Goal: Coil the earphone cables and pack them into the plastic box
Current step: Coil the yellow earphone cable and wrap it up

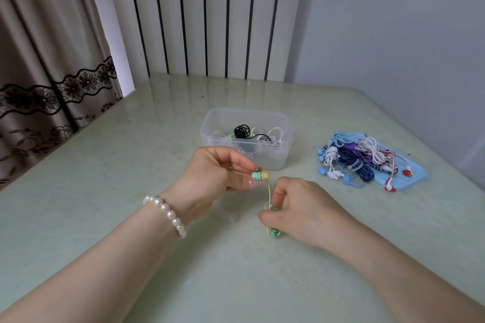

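Note:
My left hand pinches the green and yellow earbuds of an earphone between thumb and forefinger. A thin yellow cable runs down from them to my right hand, which is closed around the small coiled bundle of the same earphone, just above the table. Behind my hands stands the clear plastic box, open, with black and white coiled earphones inside.
A heap of blue, white, purple and red earphones lies on a blue plastic lid at the right. The pale green table meets a radiator at the back and a curtain at the left.

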Motion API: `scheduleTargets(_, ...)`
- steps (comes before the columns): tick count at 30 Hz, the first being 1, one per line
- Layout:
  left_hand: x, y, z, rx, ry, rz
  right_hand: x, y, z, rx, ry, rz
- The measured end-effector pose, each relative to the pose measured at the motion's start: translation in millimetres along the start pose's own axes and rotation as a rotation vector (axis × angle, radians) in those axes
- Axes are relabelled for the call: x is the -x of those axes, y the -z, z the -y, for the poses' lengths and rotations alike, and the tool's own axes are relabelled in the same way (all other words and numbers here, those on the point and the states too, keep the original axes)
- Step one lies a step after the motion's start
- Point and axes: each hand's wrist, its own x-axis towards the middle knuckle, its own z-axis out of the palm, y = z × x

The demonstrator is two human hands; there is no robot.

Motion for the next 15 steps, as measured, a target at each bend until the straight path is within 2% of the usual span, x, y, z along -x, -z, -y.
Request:
scheduleTargets(4, 0, -1, -1, 0.056, 0.032, 0.001, -3, 5, -6, -0.045, -0.01, -0.008)
scheduleTargets(9, 0, -4, 2, 0.109, 0.029, 0.016, -7, 7, -10, -0.15, 0.029, -0.115)
scheduleTargets(15, -3, -4, 5, 0.177, 0.023, 0.002, -13, 9, -11, -0.459, 0.098, -0.209)
